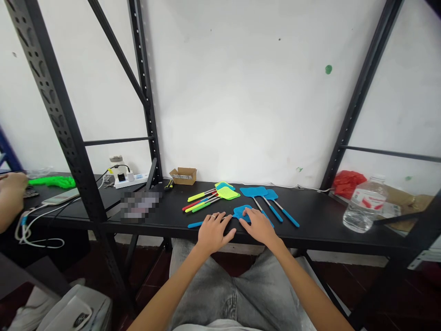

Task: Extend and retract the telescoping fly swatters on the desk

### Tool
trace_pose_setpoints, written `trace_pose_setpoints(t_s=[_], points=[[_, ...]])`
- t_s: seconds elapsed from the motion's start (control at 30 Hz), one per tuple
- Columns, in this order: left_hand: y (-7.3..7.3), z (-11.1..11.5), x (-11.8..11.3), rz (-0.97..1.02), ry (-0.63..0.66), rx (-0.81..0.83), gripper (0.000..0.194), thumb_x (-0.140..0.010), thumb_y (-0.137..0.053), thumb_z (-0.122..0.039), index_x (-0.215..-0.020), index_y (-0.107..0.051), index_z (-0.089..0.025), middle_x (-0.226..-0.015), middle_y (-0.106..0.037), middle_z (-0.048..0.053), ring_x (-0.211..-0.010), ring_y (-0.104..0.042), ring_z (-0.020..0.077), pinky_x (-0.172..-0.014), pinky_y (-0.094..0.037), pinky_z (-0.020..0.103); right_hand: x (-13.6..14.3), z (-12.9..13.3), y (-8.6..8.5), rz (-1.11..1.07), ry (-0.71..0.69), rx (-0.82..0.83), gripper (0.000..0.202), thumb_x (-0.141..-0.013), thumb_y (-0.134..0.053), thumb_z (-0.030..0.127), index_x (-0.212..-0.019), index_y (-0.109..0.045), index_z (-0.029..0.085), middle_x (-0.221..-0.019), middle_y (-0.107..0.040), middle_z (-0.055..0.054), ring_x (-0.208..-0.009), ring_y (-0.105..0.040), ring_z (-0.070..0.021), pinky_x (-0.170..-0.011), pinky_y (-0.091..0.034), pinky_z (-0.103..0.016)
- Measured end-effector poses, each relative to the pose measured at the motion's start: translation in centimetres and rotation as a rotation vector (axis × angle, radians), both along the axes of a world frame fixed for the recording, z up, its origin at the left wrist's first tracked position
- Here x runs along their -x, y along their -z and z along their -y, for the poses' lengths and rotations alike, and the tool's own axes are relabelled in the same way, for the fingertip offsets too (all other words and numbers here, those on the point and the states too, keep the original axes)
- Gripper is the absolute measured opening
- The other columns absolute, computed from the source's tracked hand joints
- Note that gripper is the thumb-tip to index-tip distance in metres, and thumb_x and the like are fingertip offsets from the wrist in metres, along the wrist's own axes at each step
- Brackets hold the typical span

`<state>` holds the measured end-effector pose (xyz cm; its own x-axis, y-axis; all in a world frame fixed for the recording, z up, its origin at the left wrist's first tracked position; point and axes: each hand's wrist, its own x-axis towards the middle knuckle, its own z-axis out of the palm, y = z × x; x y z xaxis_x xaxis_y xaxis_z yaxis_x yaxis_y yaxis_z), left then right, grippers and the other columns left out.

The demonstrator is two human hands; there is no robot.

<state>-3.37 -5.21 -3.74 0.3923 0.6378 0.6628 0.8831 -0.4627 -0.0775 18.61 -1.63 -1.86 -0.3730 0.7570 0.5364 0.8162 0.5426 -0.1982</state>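
Observation:
A blue fly swatter lies crosswise near the front edge of the black shelf table, its handle to the left and its head to the right. My left hand rests over its shaft, palm down, with fingers stretched and spread. On the swatter's head lie the fingertips of my right hand, apart from each other. Beyond my right hand several blue fly swatters are fanned out, heads to the back. To the left is a group of yellow, green, red and blue fly swatters, handles pointing left.
A small open cardboard box stands at the back. To the right are a water bottle and a red plastic bag. Black uprights frame the table. At left, another person's hand is near cables and a power strip.

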Motion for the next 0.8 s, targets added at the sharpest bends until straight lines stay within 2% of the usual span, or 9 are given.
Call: trace_pose_setpoints(t_s=[0.8], points=[[0.00, 0.02, 0.01, -0.003, -0.002, 0.006, 0.050, -0.100, -0.043, -0.054, -0.136, -0.061, -0.026, -0.135, -0.065, 0.009, -0.120, -0.059, 0.0310, -0.097, -0.045, 0.047, -0.04, -0.03, -0.06, -0.004, -0.008, 0.002, 0.022, -0.100, -0.048, 0.043, -0.100, -0.057, 0.024, -0.099, -0.068, -0.006, -0.099, -0.062, -0.0248, -0.078, -0.042, -0.033]])
